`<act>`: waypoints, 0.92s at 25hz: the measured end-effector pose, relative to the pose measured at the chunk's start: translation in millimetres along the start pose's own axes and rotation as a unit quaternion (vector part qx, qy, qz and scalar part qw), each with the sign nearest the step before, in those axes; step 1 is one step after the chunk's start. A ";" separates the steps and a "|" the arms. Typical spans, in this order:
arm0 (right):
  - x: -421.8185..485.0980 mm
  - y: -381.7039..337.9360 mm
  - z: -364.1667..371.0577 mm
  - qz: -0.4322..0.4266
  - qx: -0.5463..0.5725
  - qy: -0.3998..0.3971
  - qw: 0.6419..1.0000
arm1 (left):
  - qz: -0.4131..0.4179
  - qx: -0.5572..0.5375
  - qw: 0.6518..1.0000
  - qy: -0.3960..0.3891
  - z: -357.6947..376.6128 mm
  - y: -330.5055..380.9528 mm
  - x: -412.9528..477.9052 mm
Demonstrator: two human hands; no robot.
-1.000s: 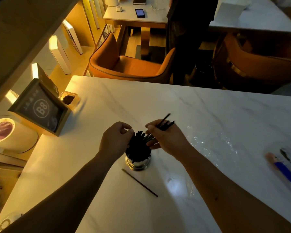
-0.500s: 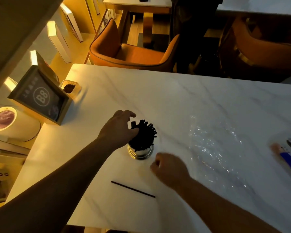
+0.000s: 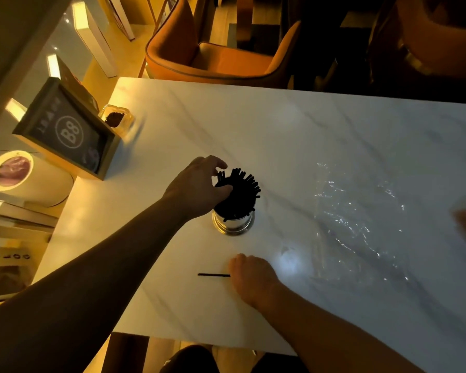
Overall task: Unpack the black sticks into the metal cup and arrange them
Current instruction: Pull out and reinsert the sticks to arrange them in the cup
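One black stick (image 3: 213,275) lies flat on the worktop (image 3: 293,146), long axis left-right, its right end under the right hand (image 3: 249,275) (grip hidden, cannot tell). The left hand (image 3: 199,188) pinches fanned sticks (image 3: 242,188) in the metal cup (image 3: 233,224).

Bare table (image 3: 293,146) beyond metal cup (image 3: 233,223); plastic wrap (image 3: 361,224) rightward.

Marble table (image 3: 293,125) — cup (image 3: 233,224), stick (image 3: 213,275), wrap (image 3: 361,224).
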State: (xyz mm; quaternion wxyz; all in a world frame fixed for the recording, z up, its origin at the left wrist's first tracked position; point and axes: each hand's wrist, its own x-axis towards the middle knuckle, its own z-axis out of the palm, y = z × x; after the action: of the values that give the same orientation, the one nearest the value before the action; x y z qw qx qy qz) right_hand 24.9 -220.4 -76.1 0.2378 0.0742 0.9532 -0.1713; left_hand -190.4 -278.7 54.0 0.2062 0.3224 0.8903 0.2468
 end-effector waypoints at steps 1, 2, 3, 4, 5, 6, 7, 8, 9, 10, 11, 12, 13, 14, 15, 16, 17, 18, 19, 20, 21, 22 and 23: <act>-4.6 12.5 -11.3 0.021 0.012 0.001 1.000 | -0.001 -0.006 1.000 -0.001 -0.6 0.0 1.9; -11.1 28.2 -24.9 0.044 0.029 0.002 0.999 | -0.006 -0.016 1.000 -0.003 -1.4 -0.6 4.0; -20.2 46.3 -41.6 0.074 0.049 0.003 0.996 | -0.010 -0.024 1.000 -0.008 -2.3 -0.9 6.1; -30.5 65.6 -60.4 0.113 0.074 0.011 0.991 | -0.013 -0.028 0.999 -0.019 -3.4 -0.5 8.3; -40.7 84.3 -80.6 0.160 0.112 0.036 0.980 | -0.011 -0.026 0.999 -0.031 -4.0 0.3 9.9; -49.6 100.1 -103.5 0.208 0.166 0.084 0.960 | -0.004 -0.019 0.999 -0.040 -4.9 2.7 11.6; -56.6 110.9 -125.9 0.242 0.242 0.145 0.928 | 0.005 -0.009 0.999 -0.046 -5.3 5.7 13.5; -61.0 115.3 -148.7 0.245 0.330 0.208 0.887 | 0.014 0.005 0.999 -0.047 -5.7 8.9 16.1; -62.4 112.7 -171.5 0.213 0.409 0.268 0.846 | 0.025 0.023 0.998 -0.047 -6.3 12.0 19.2; -60.7 104.1 -192.8 0.162 0.470 0.305 0.812 | 0.034 0.044 0.997 -0.050 -6.5 14.7 22.3; -56.4 91.2 -211.9 0.105 0.513 0.318 0.791 | 0.041 0.068 0.995 -0.056 -6.9 16.9 25.4; -49.9 75.5 -225.9 0.057 0.538 0.312 0.781 | 0.044 0.090 0.993 -0.063 -6.8 18.4 28.1; -42.2 59.8 -234.2 0.024 0.546 0.298 0.783 | 0.044 0.108 0.991 -0.068 -6.3 19.2 30.4; -33.7 45.4 -237.7 0.004 0.545 0.279 0.791 | 0.043 0.123 0.989 -0.067 -5.7 19.7 31.9; -25.1 33.9 -236.5 -0.003 0.534 0.257 0.805 | 0.045 0.132 0.988 -0.060 -4.8 19.7 32.8; -17.3 25.7 -232.4 -0.003 0.514 0.231 0.826 | 0.049 0.139 0.988 -0.049 -4.0 19.1 33.3; -11.7 21.0 -226.4 0.002 0.487 0.205 0.849 | 0.053 0.143 0.988 -0.039 -3.5 17.9 33.1; -7.7 19.6 -220.1 0.010 0.461 0.187 0.867 | 0.056 0.145 0.987 -0.033 -3.4 15.9 32.9; -5.6 21.1 -214.8 0.016 0.446 0.184 0.876 | 0.059 0.146 0.987 -0.027 -3.7 13.1 32.6; -5.1 23.5 -211.2 0.018 0.444 0.191 0.875 | 0.061 0.144 0.987 -0.020 -4.3 10.1 32.4; -5.2 25.8 -209.3 0.019 0.447 0.203 0.871 | 0.062 0.142 0.988 -0.013 -5.7 7.3 32.1; -5.5 27.3 -208.9 0.018 0.447 0.218 0.868 | 0.058 0.138 0.989 -0.007 -7.2 4.8 32.0; -4.6 28.5 -209.5 0.020 0.439 0.234 0.868 | 0.055 0.132 0.990 -0.006 -8.4 2.8 32.4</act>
State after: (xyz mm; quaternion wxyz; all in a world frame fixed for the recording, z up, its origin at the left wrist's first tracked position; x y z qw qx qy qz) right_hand -54.4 -118.3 91.3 -0.0458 0.2278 0.8060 -0.5444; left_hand -216.4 -257.5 55.6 0.1533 0.3968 0.8948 0.1359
